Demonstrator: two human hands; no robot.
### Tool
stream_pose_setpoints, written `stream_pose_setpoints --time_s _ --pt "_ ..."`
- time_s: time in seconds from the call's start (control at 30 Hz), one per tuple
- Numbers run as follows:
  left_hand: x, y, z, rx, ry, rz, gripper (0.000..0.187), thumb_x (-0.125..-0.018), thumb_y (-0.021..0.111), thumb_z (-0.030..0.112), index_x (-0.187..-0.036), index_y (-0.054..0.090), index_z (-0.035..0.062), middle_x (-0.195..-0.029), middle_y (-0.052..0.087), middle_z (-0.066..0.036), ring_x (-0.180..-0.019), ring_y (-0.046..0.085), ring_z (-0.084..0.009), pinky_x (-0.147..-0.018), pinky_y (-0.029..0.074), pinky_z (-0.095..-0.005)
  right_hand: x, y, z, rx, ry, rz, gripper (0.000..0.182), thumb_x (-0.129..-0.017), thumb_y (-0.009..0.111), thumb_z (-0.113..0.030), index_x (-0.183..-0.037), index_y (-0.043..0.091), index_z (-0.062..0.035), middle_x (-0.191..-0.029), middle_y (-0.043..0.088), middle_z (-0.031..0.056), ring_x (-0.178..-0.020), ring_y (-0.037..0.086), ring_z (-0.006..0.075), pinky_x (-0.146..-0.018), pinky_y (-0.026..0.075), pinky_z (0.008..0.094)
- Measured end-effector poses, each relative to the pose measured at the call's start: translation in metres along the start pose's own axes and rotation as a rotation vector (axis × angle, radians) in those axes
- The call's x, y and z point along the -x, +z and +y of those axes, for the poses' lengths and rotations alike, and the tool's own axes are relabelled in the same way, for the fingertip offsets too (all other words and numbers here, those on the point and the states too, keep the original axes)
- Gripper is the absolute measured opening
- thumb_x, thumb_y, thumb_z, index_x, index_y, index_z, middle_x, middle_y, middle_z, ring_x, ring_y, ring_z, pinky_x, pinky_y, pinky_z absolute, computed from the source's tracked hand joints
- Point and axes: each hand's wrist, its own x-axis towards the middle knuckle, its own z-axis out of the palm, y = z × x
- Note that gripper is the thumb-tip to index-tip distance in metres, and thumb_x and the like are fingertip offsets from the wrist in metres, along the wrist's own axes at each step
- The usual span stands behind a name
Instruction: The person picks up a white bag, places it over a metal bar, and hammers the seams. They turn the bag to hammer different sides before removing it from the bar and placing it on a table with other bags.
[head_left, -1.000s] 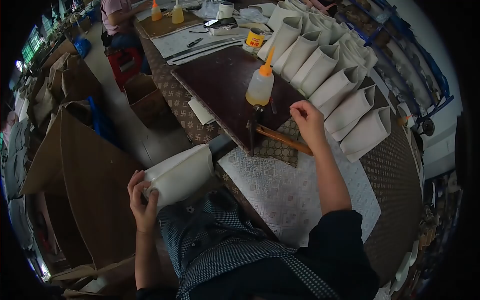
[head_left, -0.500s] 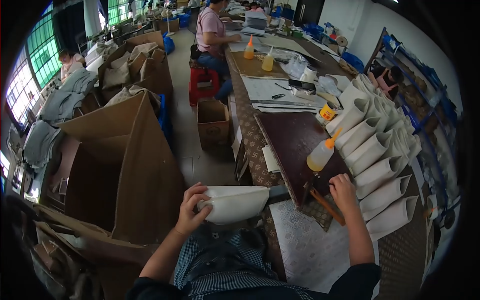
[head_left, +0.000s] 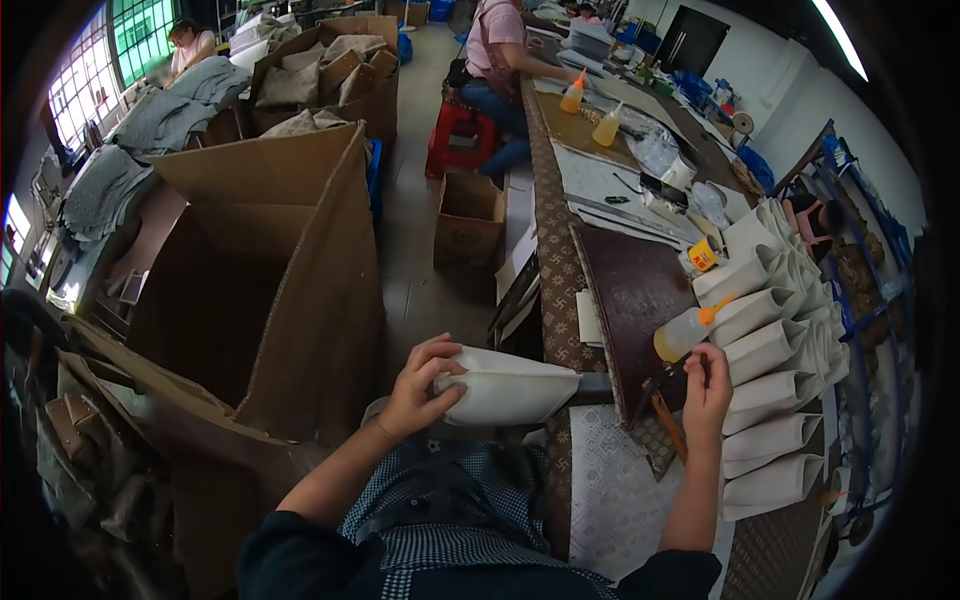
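Observation:
My left hand point(head_left: 425, 392) is closed on the left end of a white tube-like sewn piece point(head_left: 520, 388), thumb in front and fingers over the top edge. The piece's right end meets a grey bar point(head_left: 597, 384) that juts from the table edge. Over the dark red board point(head_left: 625, 285), my right hand point(head_left: 708, 388) has its thumb and fingers curled together; whatever they pinch is too small to make out. Just beyond its fingertips lies a squeeze bottle point(head_left: 682, 335) with an orange nozzle and yellowish liquid. A hammer's wooden handle point(head_left: 668, 425) lies beside the right wrist.
Several white folded pieces point(head_left: 770, 385) stand in a row on the right. A yellow can point(head_left: 704, 255) sits behind the board. Open cardboard boxes point(head_left: 290, 270) fill the left. A person in pink point(head_left: 495, 45) sits farther along the table.
My right hand has lifted from the board's surface, its fingers now turned up near the bottle. My left hand keeps its hold on the white piece. The whole view has shifted.

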Motion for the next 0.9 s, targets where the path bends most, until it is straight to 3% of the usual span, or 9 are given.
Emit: stream_pose_setpoints --time_s 0.13,0.2,0.3,0.43,0.57,0.77,0.87,0.9 --pt "0.002 0.002 -0.003 0.023 0.001 0.009 0.025 -0.083 0.076 0.014 -0.105 0.065 0.0096 -0.135 0.055 -0.013 -0.14 0.041 -0.0389 -0.113 0.039 -0.0495 -0.017 0.063 -0.067 -0.716 0.061 0.037 0.009 -0.099 0.053 -0.012 -0.097 0.057 -0.0044 -0.081 0.052 0.0022 -0.07 0.045 0.0097 -0.064 0.04 0.0253" --pt "0.002 0.003 -0.004 0.028 0.005 0.023 0.025 -0.082 0.076 0.013 -0.104 0.064 0.0095 -0.135 0.055 -0.012 -0.14 0.041 -0.039 -0.113 0.04 -0.0498 -0.023 0.098 -0.102 -1.022 0.164 0.015 0.02 -0.101 0.051 -0.022 -0.089 0.053 -0.0065 -0.069 0.042 -0.0013 -0.059 0.035 0.0079 -0.057 0.035 0.0262" --pt "0.002 0.004 -0.003 0.055 -0.009 0.039 0.027 -0.081 0.077 0.012 -0.104 0.063 0.0088 -0.134 0.056 -0.013 -0.139 0.043 -0.039 -0.112 0.04 -0.049 -0.027 0.151 -0.137 -1.263 0.151 -0.237 0.032 -0.104 0.051 -0.034 -0.086 0.053 -0.0075 -0.058 0.031 -0.0049 -0.049 0.028 0.0071 -0.049 0.032 0.0276" --pt "0.002 0.004 -0.008 0.041 0.027 0.046 0.029 -0.079 0.077 0.011 -0.103 0.062 0.0077 -0.134 0.056 -0.014 -0.138 0.044 -0.0385 -0.112 0.039 -0.048 -0.021 0.21 -0.155 -1.279 0.214 -0.358 0.04 -0.108 0.047 -0.037 -0.084 0.056 -0.0053 -0.059 0.036 -0.0049 -0.052 0.03 0.0057 -0.05 0.033 0.0257" --pt "0.003 0.005 -0.009 0.063 -0.001 0.05 0.028 -0.078 0.077 0.013 -0.102 0.063 0.0066 -0.135 0.056 -0.014 -0.138 0.043 -0.0385 -0.113 0.037 -0.0483 -0.016 0.225 -0.15 -1.173 0.267 -0.441 0.046 -0.108 0.047 -0.044 -0.085 0.056 -0.0051 -0.061 0.036 -0.006 -0.054 0.029 0.0044 -0.051 0.032 0.0242" --pt "0.002 0.004 -0.009 0.046 0.02 0.053 0.03 -0.077 0.077 0.012 -0.102 0.061 0.0086 -0.134 0.056 -0.013 -0.137 0.045 -0.0378 -0.111 0.04 -0.0472 -0.016 0.229 -0.145 -1.081 0.233 -0.559 0.043 -0.109 0.045 -0.039 -0.084 0.053 -0.0064 -0.06 0.034 -0.0065 -0.052 0.029 0.0046 -0.051 0.029 0.0239" --pt "0.0 0.0 -0.007 0.02 0.022 0.027 0.03 -0.078 0.077 0.013 -0.103 0.062 0.0093 -0.134 0.056 -0.012 -0.137 0.045 -0.0381 -0.11 0.041 -0.0467 -0.025 0.215 -0.147 -0.791 0.032 -0.63 0.041 -0.109 0.045 -0.036 -0.084 0.055 -0.0061 -0.062 0.036 -0.0076 -0.054 0.029 0.0023 -0.051 0.027 0.0217" --pt "0.0 -0.002 -0.006 0.013 0.025 0.013 0.03 -0.078 0.077 0.013 -0.104 0.062 0.0097 -0.134 0.056 -0.012 -0.137 0.045 -0.0382 -0.11 0.041 -0.0464 -0.033 0.202 -0.139 -0.603 -0.025 -0.61 0.042 -0.109 0.046 -0.034 -0.081 0.057 -0.005 -0.067 0.045 -0.0059 -0.06 0.037 0.0016 -0.052 0.03 0.0206"
